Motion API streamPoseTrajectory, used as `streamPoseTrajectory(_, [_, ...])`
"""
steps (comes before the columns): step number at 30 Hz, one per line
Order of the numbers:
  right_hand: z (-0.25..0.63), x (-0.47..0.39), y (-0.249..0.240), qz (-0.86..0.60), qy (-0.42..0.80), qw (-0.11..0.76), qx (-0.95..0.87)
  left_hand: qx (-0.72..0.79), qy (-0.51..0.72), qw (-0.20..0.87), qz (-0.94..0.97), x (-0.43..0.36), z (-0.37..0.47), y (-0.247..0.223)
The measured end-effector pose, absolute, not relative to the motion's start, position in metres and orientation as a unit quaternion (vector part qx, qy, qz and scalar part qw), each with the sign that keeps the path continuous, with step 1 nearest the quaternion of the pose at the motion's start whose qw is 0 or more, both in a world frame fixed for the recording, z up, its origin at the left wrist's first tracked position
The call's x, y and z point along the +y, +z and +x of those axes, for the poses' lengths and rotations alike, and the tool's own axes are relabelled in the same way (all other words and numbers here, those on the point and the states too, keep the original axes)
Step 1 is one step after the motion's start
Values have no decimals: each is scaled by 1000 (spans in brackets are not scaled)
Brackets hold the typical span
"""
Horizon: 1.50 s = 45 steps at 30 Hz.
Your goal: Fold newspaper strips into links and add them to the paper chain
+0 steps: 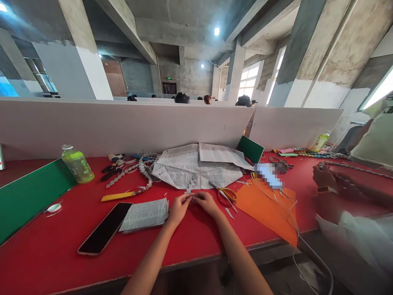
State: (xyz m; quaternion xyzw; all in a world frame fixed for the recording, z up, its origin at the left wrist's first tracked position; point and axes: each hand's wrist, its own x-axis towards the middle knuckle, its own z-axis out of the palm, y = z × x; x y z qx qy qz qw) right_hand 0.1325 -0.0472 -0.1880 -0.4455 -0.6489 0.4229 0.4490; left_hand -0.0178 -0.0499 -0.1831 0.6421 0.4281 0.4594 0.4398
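Observation:
My left hand (179,207) and my right hand (206,203) meet above the red table, fingertips pinched together. Between them is the near end of a narrow zigzag chain of folded newspaper (192,182); the fingers hide the exact spot. Its far part lies over spread newspaper sheets (181,164). Scissors with yellow and red handles (225,195) rest just right of my right hand, with paper scraps around them. Left of my left hand is a stack of cut newspaper pieces (145,215), beside a dark-screened phone (106,228). A yellow-handled cutter (118,196) lies beyond the stack.
A green drink bottle (78,164) stands by a green board (30,196) at left. An orange sheet (267,209) with a white cable (294,221) across it overhangs the table's front edge. At right, another person's hands (328,180) are at work. A white partition (123,127) runs behind.

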Motion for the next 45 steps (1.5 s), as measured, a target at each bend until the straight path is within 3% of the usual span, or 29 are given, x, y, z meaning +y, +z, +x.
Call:
streamPoseTrajectory(11, [132, -50, -186, -444, 423, 438, -657, 441, 456, 387, 669, -51, -18, -184])
streamPoseTrajectory(20, [135, -49, -183, -430, 480, 466, -606, 408, 442, 434, 671, -50, -19, -182])
streamPoseTrajectory(32, [134, -50, -178, -424, 478, 469, -610, 428, 460, 395, 670, -53, -18, -177])
streamPoseTrajectory(41, [133, -49, -184, -438, 407, 474, -647, 415, 454, 569, 546, -52, -22, -175])
streamPoseTrajectory(45, [134, -48, -186, -444, 376, 475, -660, 420, 452, 585, 526, -54, -23, -173])
